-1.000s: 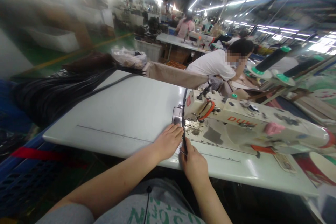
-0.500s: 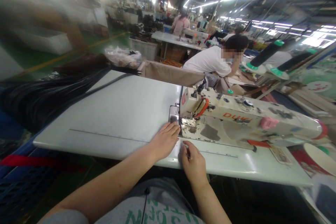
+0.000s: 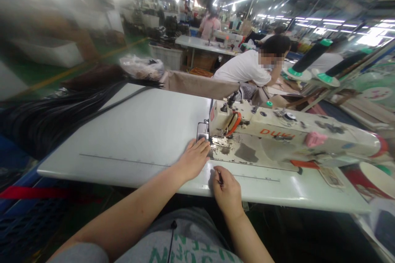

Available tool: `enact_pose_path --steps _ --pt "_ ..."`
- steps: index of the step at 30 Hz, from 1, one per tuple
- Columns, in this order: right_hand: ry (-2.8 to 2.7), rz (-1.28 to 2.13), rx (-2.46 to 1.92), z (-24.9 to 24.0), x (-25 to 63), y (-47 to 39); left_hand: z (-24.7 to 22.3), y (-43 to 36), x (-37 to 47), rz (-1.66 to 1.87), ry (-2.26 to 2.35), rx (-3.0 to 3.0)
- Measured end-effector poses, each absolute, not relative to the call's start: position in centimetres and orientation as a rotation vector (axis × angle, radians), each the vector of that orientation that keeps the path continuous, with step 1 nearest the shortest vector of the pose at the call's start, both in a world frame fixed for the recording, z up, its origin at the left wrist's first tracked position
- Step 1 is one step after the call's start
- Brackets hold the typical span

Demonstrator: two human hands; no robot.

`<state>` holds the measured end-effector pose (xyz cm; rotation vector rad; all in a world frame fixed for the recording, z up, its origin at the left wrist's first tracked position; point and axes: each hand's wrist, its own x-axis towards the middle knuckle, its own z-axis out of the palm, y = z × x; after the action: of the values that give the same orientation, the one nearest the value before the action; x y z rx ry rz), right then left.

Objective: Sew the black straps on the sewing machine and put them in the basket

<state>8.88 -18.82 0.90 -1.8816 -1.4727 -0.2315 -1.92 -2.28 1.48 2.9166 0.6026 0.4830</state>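
**Left hand (image 3: 195,157) laid flat, right hand (image 3: 227,189) curled at the bench's edge**

In the head view, a long white bench (image 3: 138,131) with a smooth, glossy top carries a cream-coloured sewing machine (image 3: 253,125) with orange lettering. The left hand is open, palm down, its fingers stretched towards a small, shiny metal plate (image 3: 202,131) beside the machine's head. A narrow black strip (image 3: 211,104) shows along the left side of that head; its nearer part, by the left fingertips, is hard to make out. The right hand is closed round a small dark object (image 3: 220,178), mostly hidden by the fingers, just beyond the printed black ruler scale (image 3: 123,160) on the near side.

A pink block (image 3: 315,139) sits on the machine's arm. At the far left, a thick heap of long black strips (image 3: 61,111) lies beside the bench, one strip reaching over its corner. Beyond, a co-worker in a white shirt (image 3: 239,67) leans forward, near a tall black thread cone (image 3: 311,57) on a green base.
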Motion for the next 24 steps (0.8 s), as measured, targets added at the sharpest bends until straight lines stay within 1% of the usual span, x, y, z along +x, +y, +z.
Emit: enact_pose_path --steps 24 --pt "-1.485 -0.34 -1.859 1.7 8.4 -18.5 2.7 -1.0 -1.0 0.445 0.647 2.906"
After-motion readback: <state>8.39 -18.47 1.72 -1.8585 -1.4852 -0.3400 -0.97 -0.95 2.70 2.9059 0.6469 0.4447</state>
